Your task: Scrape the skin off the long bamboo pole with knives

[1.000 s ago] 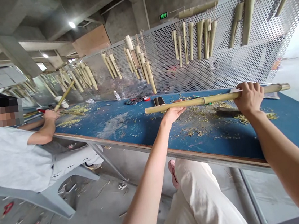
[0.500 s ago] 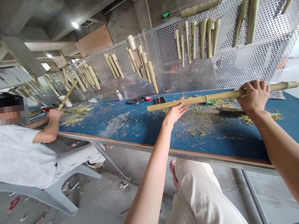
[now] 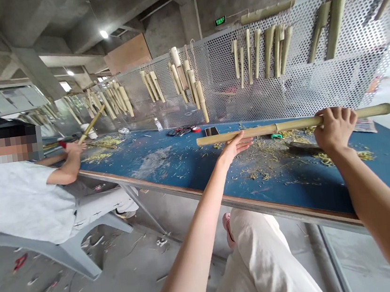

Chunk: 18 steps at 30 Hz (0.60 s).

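A long bamboo pole (image 3: 260,131) runs sideways above the table in front of me, its right end slightly higher. My right hand (image 3: 335,129) is wrapped over the pole right of its middle, knuckles up. Near the left end, my left hand (image 3: 235,147) holds it from below, with the thumb against the pole and the fingers stretched out beneath. Under the pole lie a green ring-like item (image 3: 276,136), a dark flat tool (image 3: 305,146) whose kind I cannot make out, and bamboo shavings (image 3: 264,171).
A blue-topped table (image 3: 183,166) carries a phone (image 3: 211,131), dark tools with a red ring (image 3: 182,131) and a bottle (image 3: 157,124). Bamboo pieces (image 3: 193,87) hang on a perforated metal screen (image 3: 223,74). At left, a seated co-worker (image 3: 19,196) holds another bamboo piece (image 3: 91,124).
The view has shifted slightly, moving the scene to the right in the picture. The pole's right end reaches further right; both hands keep their hold.
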{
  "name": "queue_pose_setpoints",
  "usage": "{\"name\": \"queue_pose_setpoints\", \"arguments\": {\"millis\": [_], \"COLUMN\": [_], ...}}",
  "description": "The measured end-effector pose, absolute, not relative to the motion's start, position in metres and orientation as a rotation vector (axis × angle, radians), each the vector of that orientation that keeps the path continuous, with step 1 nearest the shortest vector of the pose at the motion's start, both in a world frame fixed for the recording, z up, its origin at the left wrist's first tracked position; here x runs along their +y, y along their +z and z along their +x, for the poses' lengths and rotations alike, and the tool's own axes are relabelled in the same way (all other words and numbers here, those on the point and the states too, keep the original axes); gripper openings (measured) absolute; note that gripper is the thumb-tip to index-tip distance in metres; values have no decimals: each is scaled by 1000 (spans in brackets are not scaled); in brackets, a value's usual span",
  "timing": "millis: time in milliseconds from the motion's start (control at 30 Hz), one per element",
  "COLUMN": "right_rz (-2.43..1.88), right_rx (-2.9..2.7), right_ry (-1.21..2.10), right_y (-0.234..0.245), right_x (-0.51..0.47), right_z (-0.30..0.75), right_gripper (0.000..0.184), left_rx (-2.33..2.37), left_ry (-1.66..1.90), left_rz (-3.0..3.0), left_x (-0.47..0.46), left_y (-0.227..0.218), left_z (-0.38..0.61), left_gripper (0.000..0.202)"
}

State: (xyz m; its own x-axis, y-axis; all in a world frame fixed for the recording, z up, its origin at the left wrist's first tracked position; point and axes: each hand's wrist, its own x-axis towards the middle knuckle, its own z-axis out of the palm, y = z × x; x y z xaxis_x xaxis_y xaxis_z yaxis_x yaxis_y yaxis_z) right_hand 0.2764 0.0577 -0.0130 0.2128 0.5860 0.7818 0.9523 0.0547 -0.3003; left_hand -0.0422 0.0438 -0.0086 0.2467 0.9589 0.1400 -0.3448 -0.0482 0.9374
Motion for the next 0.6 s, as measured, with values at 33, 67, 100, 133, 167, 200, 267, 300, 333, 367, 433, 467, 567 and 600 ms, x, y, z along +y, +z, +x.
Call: {"name": "queue_pose_setpoints", "arguments": {"millis": [33, 67, 100, 133, 167, 200, 267, 300, 333, 367, 433, 467, 567, 600], "right_rz": [-1622, -1599, -1570, -1543, -1515, -1498, -1496, -1499, -1503, -1508, -1507, -1500, -1512, -1556], "right_rx": [-1472, -1459, -1435, -1405, -1387, -1350, -1277, -1272, -1282, -1297, -1297, -1270, -1136, -1129], "right_ry": [-556, -575, -596, -615, -628, -638, -649, -655, -664, -677, -709, -727, -744, -714], "right_y": [-10, -7, -3, 2, 6, 10, 15, 16, 17, 17, 16, 16, 15, 15], "right_x": [55, 53, 51, 48, 47, 46, 46, 47, 48, 49, 51, 52, 54, 55], "right_z": [274, 272, 271, 269, 268, 268, 269, 271, 272, 274, 275, 276, 274, 273], "right_gripper": [39, 45, 51, 56, 60, 62, 66, 70, 74, 77, 80, 81, 76, 74], "left_rx": [711, 704, 693, 674, 652, 636, 624, 634, 658, 705, 833, 876, 947, 948], "left_ry": [1240, 1275, 1319, 1362, 1421, 1471, 1582, 1627, 1653, 1675, 1726, 1763, 1935, 1986], "left_rz": [1101, 1052, 990, 919, 846, 773, 652, 607, 575, 543, 480, 480, 501, 499], "left_x": [45, 45, 46, 47, 47, 48, 49, 50, 51, 52, 56, 59, 72, 76], "left_y": [-6, -4, -1, 2, 6, 8, 13, 16, 18, 21, 31, 39, 81, 101], "left_z": [-41, -40, -40, -40, -41, -43, -49, -52, -56, -59, -66, -71, -95, -107], "left_gripper": [46, 46, 47, 48, 48, 47, 43, 42, 42, 43, 48, 49, 56, 55]}}
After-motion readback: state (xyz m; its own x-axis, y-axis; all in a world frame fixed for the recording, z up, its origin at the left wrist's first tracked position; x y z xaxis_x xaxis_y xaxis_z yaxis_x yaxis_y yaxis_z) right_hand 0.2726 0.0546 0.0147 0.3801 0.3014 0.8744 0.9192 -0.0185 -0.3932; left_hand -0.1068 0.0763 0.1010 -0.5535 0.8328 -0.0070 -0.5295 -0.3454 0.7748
